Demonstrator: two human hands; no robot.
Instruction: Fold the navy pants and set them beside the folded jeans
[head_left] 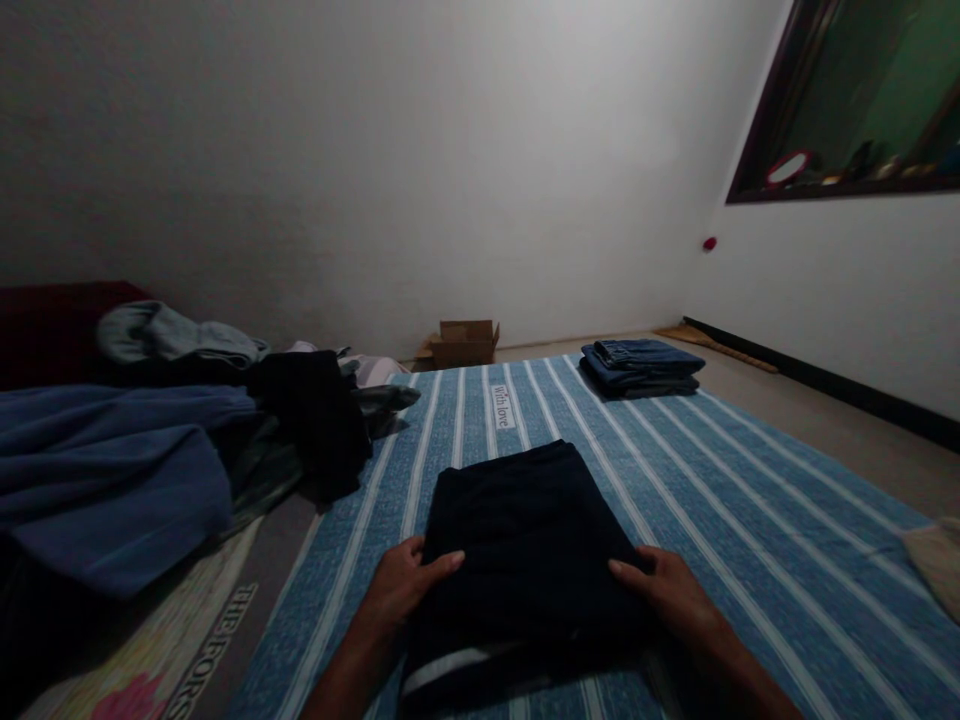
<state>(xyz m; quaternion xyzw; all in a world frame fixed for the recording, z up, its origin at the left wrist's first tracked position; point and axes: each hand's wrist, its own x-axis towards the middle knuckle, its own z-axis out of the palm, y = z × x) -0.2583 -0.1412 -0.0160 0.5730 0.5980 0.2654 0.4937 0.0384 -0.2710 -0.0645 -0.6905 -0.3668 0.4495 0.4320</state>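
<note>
A dark navy folded garment (525, 530) lies on the blue striped bedsheet (465, 410) in front of me, in the head view. My left hand (405, 590) grips its left edge, thumb on top and fingers tucked beneath. On the opposite edge my right hand (667, 590) holds it in the same way, its fingers mostly hidden under the cloth. A pale stripe shows at the near end of the garment. The exact kind of garment is too dark to make out.
Loose clothes, among them a blue garment (135, 490) and a black one (322, 420), are heaped at the left. Folded jeans (637, 367) are stacked at the far right of the bed. An open cardboard box (463, 345) stands by the wall beyond.
</note>
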